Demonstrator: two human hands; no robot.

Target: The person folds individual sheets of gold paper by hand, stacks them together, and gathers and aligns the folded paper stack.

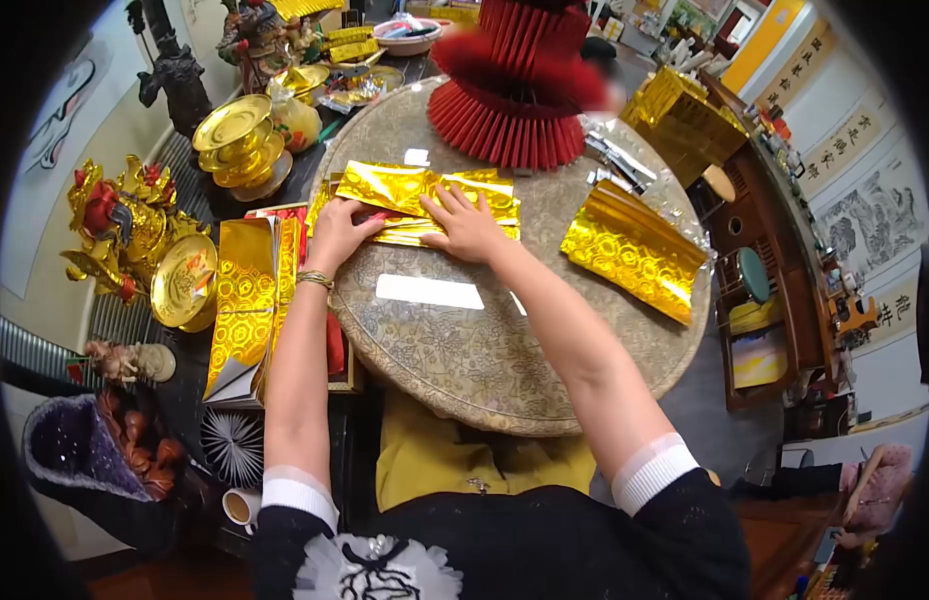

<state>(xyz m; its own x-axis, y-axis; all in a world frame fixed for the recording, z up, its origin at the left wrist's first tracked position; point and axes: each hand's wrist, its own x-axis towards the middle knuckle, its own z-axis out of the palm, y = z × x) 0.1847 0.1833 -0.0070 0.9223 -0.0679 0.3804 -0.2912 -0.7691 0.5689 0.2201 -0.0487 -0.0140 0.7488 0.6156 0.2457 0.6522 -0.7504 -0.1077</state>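
A: Starting at the hands, doing what?

B: Resting the right hand [464,228] palm down, with fingers spread, on the gold foil sheets [379,182], in the upper middle of the frame. Bracing the left hand [339,235] at the left end of the same pile, with the thumb turned inward. Can't tell whether pinching or merely pressing there, with some fingertips hidden.

A: And how to do that well?

B: Probably by anchoring with the left and smoothing outward with the flat of the right, never with the nails. Better to press evenly, judging by the wrinkles on top: likely thin, easy to crease. Worth lining up the uneven lower edges, too.

A: Around the pile?

B: Look for bare patterned tabletop [464,370] at centre. Note a curved gold sheet [634,255] at right, well apart from both hands, and a red pleated piece [506,130] at the top, just beyond the pile.

A: Farther out?

B: See more patterned gold sheets [246,275] at left, tiered gold dishes [234,130] at upper left, a gold box [689,120] at upper right and a mug [235,508] at lower left.
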